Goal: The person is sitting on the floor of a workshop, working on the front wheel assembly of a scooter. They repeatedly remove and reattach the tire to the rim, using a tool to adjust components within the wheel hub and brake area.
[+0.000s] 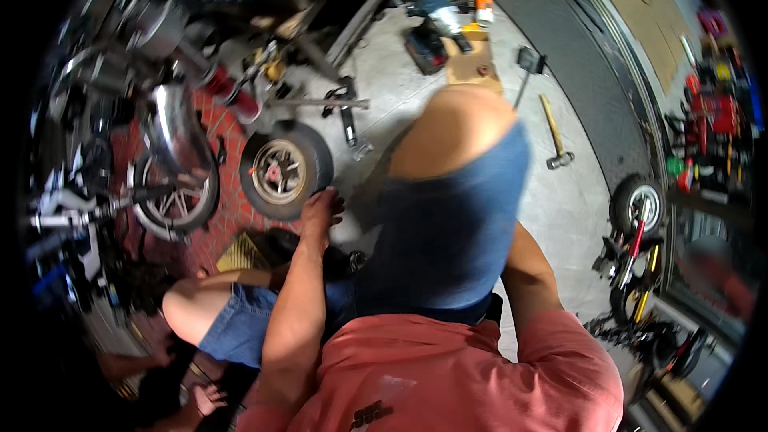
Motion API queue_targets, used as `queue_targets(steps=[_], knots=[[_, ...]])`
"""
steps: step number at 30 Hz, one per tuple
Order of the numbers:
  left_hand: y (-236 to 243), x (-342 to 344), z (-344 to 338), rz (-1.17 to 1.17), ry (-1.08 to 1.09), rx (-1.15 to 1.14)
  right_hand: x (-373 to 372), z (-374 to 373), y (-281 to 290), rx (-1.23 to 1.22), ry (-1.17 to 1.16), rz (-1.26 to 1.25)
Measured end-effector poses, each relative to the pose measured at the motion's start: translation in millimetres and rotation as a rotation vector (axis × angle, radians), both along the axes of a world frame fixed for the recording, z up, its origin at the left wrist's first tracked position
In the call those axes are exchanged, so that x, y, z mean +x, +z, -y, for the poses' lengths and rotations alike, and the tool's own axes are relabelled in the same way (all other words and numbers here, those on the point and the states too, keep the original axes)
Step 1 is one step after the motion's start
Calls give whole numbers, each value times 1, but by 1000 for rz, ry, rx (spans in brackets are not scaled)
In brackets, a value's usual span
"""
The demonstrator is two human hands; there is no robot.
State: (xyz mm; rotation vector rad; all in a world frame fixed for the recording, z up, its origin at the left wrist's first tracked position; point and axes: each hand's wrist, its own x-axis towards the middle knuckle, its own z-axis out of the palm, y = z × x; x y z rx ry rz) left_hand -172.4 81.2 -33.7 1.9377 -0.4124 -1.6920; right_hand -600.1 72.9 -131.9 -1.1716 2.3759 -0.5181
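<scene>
My left hand (pixel 320 213) hangs beside the lower right edge of a small wheel with a black tyre (pixel 282 172) and a pale spoked hub. Its fingers are loosely bent and apart, with nothing seen in them; whether they touch the tyre I cannot tell. My right forearm (pixel 526 266) goes down behind my raised leg, so my right hand is hidden. Past my knee, a cordless drill (pixel 438 14) lies by a cardboard piece (pixel 470 70). A wooden-handled hammer (pixel 555 132) rests on the grey floor to the right.
At left stands a motorcycle with a chrome fender (pixel 170 132) over its wheel, on red tiles. Another person's hand (pixel 210 398) shows at lower left. An orange-and-white can (pixel 484 5) stands far ahead. A small wheel with a red fork tube (pixel 634 252) is at right, near hanging tools (pixel 712 116).
</scene>
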Motion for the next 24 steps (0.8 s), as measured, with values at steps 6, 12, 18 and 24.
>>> queue_targets(steps=[6, 12, 18, 24], knots=[[-36, 17, -29, -9, 32, 62, -40, -31, 10, 210, -3, 46], [-65, 12, -33, 55, -16, 59, -85, -30, 41, 303, -44, 54], [-52, 14, 15, 790, -483, -497, -97, 7, 85, 214, -59, 115], [-20, 25, 153, 1191, -752, -593, -51, 126, 296, -571, 67, 544]])
